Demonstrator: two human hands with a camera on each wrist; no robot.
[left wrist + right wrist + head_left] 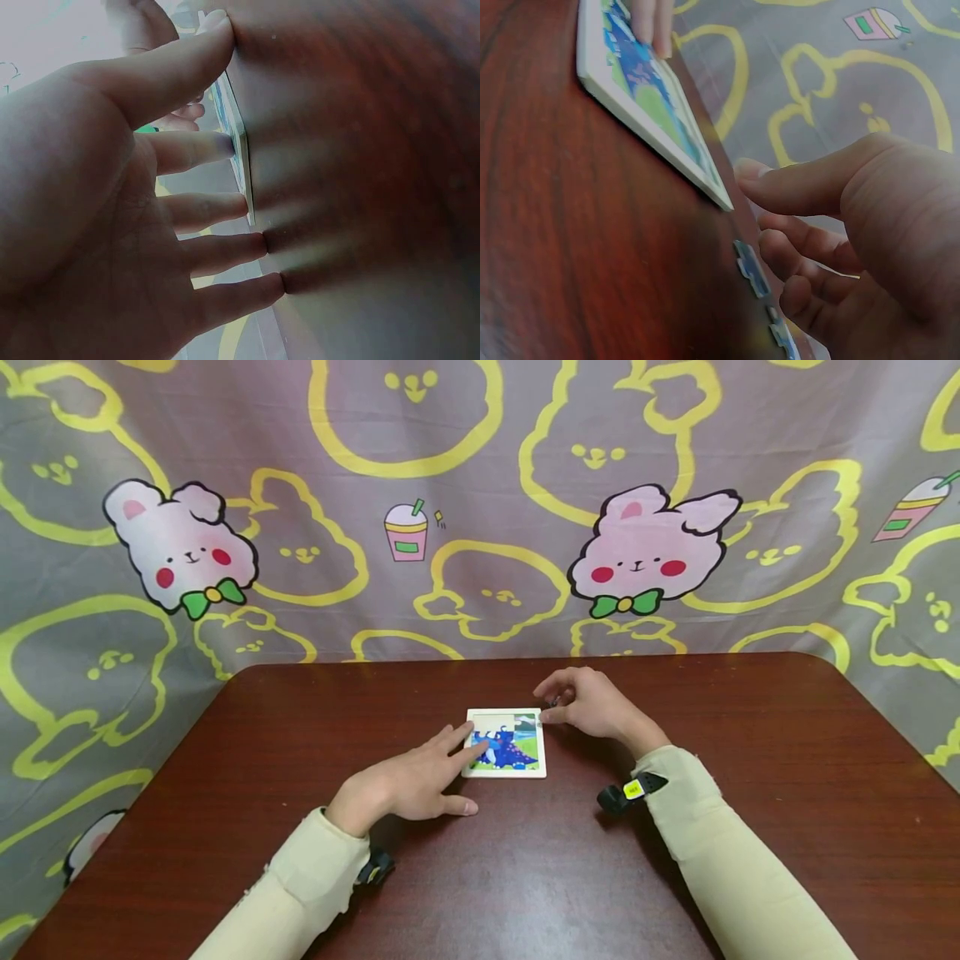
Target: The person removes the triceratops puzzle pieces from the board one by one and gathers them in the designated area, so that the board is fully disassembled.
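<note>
1. Head view: a square picture puzzle [517,773] with a pale rim lies flat on the reddish-brown counter [525,893], between the two hands.
2. Blue dinosaur pieces [517,755] fill the puzzle's lower part, and another piece [527,722] sits in its upper right corner; cream backing shows at the upper left.
3. The left hand [420,783] has its grip spread, palm down. Its index fingertip rests on the dinosaur picture and its middle fingertip on the left rim, while the thumb lies off the near edge.
4. The right hand [598,705] is beside the puzzle's upper right corner. Its grip is loosely curved, thumb apart from the fingers and near the rim, with nothing seen pinched.
5. From the right wrist, one loose piece [752,271] and a second loose piece [782,333] lie on the counter near the curved fingers; whether a fingertip touches either, I cannot tell.
6. Both arms wear cream sleeves [705,835], with a black strap [633,790] at each wrist.
7. Behind the counter hangs a grey cloth [487,502] printed with yellow outlines and white rabbit heads [648,547].
</note>
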